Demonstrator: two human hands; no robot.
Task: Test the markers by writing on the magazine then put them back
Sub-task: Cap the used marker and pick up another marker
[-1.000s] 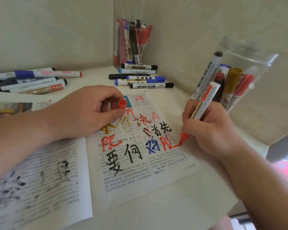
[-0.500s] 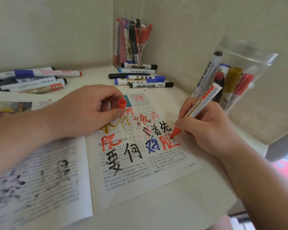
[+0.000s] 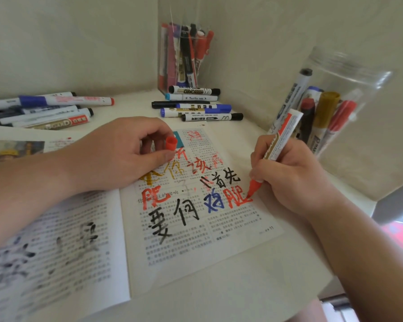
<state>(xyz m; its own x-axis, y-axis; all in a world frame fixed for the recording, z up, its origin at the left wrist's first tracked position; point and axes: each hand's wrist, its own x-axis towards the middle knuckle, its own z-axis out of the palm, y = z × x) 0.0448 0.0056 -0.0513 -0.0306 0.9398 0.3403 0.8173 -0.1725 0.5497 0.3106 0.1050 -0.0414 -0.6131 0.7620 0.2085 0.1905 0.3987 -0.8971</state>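
The red marker [image 3: 280, 139] is in your right hand [image 3: 296, 182], your grip closed round its barrel as for writing, the uncapped tip pressed to the right-hand page of the open magazine [image 3: 196, 247], at the lower right end of a red handwritten character. That page also carries other large characters in red, gold, black and blue over the printed text. The magazine lies open on the white table [image 3: 242, 289], close to the corner of the walls. Your left hand [image 3: 116, 154] rests across the top of the magazine near the fold, its grip pinching the marker's red cap [image 3: 171, 143] between thumb and fingertips. Behind the magazine, a few capped markers [image 3: 196, 105] lie side by side on the table, just in front of a clear square holder [image 3: 168, 73] in the corner that has more markers standing in it. Further left, another cluster of markers [image 3: 44, 110] lies loose by the wall. Just behind your right hand, a clear jar [image 3: 358, 73] against the right wall holds several markers, gold and red among them.
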